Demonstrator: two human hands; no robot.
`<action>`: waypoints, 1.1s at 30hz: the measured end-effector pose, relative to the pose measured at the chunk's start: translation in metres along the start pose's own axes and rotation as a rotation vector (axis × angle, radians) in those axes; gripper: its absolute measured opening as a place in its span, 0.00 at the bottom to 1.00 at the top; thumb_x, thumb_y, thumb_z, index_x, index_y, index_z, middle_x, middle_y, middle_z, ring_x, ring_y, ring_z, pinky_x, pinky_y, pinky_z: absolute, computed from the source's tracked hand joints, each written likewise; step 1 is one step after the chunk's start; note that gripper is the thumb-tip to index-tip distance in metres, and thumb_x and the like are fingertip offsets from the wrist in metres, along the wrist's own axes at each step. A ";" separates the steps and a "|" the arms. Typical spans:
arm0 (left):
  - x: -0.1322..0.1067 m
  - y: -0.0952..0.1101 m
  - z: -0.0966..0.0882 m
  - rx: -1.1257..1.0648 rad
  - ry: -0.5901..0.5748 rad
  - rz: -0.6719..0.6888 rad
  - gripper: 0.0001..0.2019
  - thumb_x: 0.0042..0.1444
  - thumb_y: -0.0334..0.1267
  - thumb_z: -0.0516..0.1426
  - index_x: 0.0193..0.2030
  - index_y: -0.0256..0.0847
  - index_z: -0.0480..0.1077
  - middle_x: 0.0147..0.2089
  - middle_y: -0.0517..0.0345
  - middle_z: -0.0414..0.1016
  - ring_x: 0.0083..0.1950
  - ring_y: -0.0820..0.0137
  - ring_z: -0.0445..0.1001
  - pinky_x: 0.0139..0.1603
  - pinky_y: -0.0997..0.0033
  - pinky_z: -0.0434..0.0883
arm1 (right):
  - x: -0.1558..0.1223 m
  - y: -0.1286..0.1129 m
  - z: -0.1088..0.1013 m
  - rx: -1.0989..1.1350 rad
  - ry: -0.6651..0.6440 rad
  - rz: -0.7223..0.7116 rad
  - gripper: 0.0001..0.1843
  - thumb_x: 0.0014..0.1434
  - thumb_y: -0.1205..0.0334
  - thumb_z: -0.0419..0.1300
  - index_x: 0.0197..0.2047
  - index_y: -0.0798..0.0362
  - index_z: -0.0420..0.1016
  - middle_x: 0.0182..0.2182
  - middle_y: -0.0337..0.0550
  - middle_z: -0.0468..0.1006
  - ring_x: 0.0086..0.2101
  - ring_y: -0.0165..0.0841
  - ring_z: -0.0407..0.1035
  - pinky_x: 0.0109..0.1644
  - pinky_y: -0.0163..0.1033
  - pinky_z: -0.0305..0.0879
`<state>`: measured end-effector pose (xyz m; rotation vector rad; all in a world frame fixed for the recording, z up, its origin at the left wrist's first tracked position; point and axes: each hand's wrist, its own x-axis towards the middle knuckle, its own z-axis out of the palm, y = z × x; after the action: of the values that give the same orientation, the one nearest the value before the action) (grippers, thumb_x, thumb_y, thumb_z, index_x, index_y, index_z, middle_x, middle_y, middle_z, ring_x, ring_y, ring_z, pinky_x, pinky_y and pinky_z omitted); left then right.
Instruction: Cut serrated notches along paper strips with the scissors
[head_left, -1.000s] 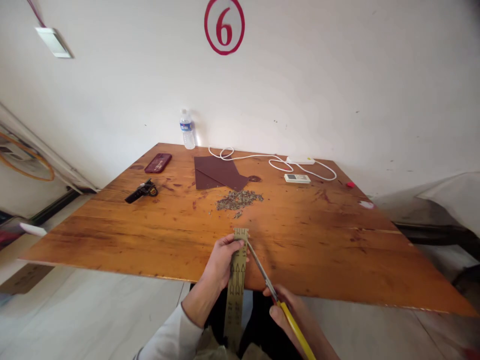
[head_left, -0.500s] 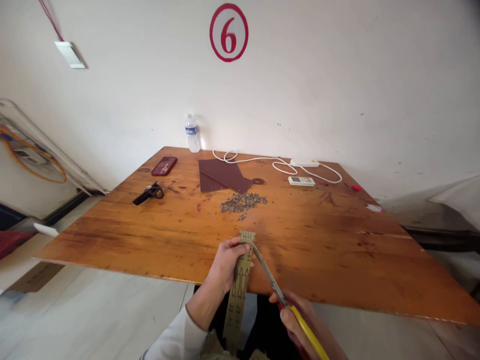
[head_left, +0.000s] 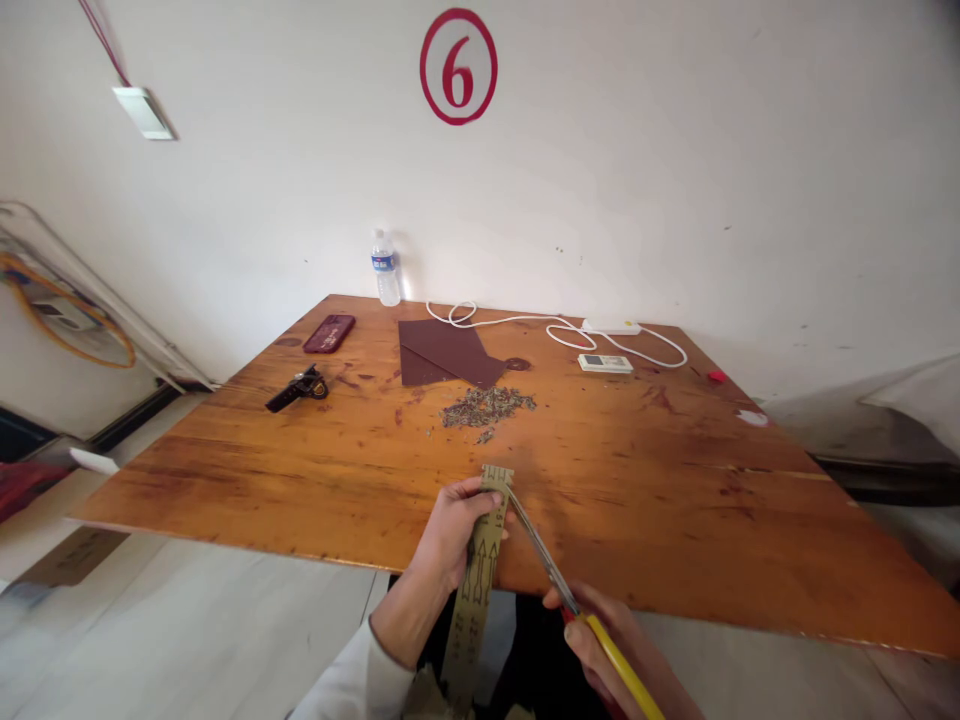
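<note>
My left hand pinches a long khaki strip near its upper end, thumb on top. Black arrows and lettering are printed on the strip, and its lower part hangs over the table edge toward my lap. My right hand is wrapped round a pair of scissors with yellow and red handles. The blade tips touch the strip's right edge, just beside my left thumb; the blades look nearly closed. Beyond the strip's notched top end lies a loose heap of small brownish-grey scraps.
The wooden table also bears dark red sheets, a red phone, a watch with a black strap, a water bottle, a white remote and a white power strip with its cable. A wall stands behind.
Little differs. The strip and both hands sit almost where they were, with the scissors' blades still at the strip's right edge; the whole view has shifted very slightly.
</note>
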<state>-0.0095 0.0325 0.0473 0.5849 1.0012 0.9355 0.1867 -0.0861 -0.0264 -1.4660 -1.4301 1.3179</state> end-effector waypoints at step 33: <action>-0.003 0.007 0.002 0.025 -0.025 -0.033 0.12 0.32 0.36 0.68 0.26 0.34 0.77 0.23 0.54 0.78 0.24 0.70 0.74 0.25 0.73 0.73 | -0.004 -0.017 0.001 -0.052 0.057 0.048 0.17 0.59 0.45 0.60 0.36 0.51 0.73 0.23 0.31 0.57 0.21 0.27 0.49 0.25 0.35 0.45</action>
<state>-0.0113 0.0336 0.0543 0.5976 0.9986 0.8861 0.1819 -0.0872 -0.0101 -1.5678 -1.4101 1.2664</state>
